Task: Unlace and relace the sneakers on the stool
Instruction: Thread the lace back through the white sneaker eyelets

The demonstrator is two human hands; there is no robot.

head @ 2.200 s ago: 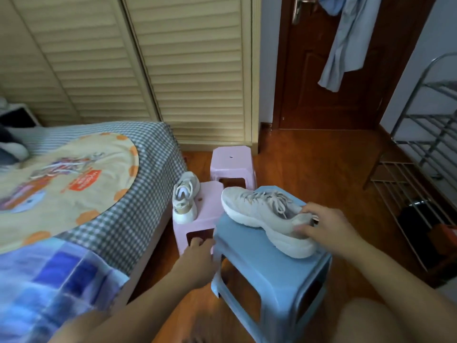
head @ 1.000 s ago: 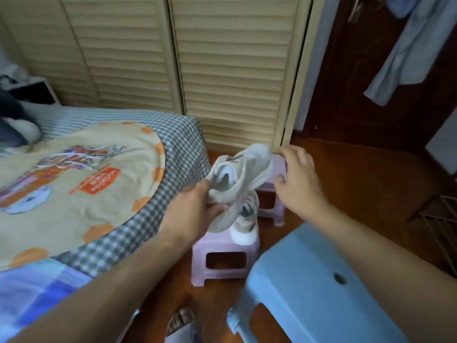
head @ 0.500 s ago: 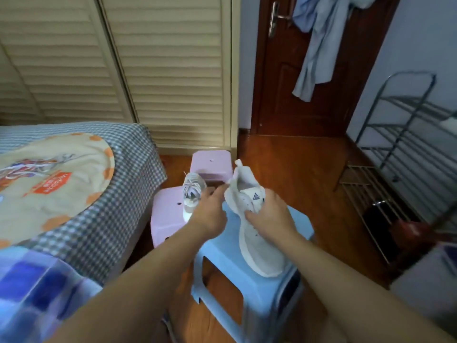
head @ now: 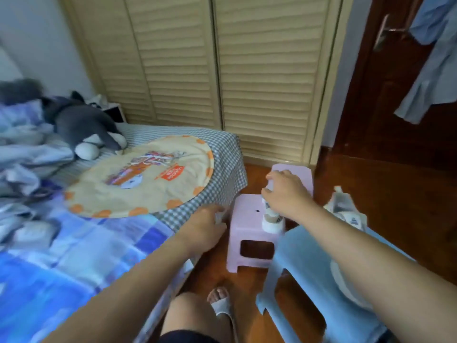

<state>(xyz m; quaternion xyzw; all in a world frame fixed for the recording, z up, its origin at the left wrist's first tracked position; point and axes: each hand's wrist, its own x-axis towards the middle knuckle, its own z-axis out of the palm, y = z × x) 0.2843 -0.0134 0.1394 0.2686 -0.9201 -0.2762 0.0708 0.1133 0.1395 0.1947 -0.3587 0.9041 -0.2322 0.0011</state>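
Wood floor [head: 385,206], louvred closet doors [head: 222,70] far, dark door [head: 395,95] far right with a blue shirt [head: 430,58] hung on it. Bed [head: 217,154] at left, grey checked sheet, round printed cushion [head: 148,184], grey plush toy [head: 81,125]. Near pink stool [head: 243,219] beside the bed, second pink stool [head: 296,174] behind it, blue stool [head: 309,246] near right. Half a second ago both hands held one sneaker over the blue stool; now that sneaker [head: 346,209] lies on the blue stool, partly behind the right forearm. Right hand [head: 286,191] grips the other sneaker [head: 272,216] standing on the near pink stool. Left hand [head: 205,226] hovers by the bed corner, fingers loosely curled, holding nothing.
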